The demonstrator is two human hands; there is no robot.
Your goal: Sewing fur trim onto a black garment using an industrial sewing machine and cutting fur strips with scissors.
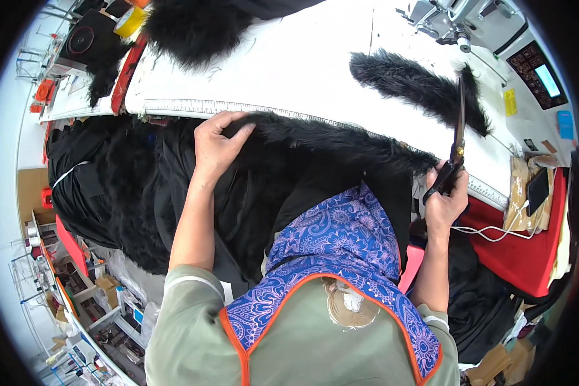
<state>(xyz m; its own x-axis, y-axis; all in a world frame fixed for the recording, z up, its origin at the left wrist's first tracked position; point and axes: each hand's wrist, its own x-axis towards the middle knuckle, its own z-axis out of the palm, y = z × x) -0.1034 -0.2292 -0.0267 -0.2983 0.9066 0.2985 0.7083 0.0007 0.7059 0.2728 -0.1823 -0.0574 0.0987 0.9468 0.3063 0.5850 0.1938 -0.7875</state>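
Note:
A strip of black fluffy fur (341,143) stretches between my hands along the table's near edge. Its left end is pinched between the thumb and fingers of my left hand (218,145). My right hand (446,201) grips a pair of scissors (458,145) by its black handles, the blades pointing away from me and looking closed. The strip's right end reaches the fingers of that hand; whether they also pinch it is hard to see. Farther back, a second black fur strip (418,87) lies on the white table (289,71), with the scissor tips over its right part.
A ruler tape (193,106) runs along the table edge. At the far right stands a sewing machine (444,22) with a control panel (539,74). Black fur (196,32) lies at the back; black fabric (102,174) hangs at left. A phone (538,192) rests at right near a white cable (489,233).

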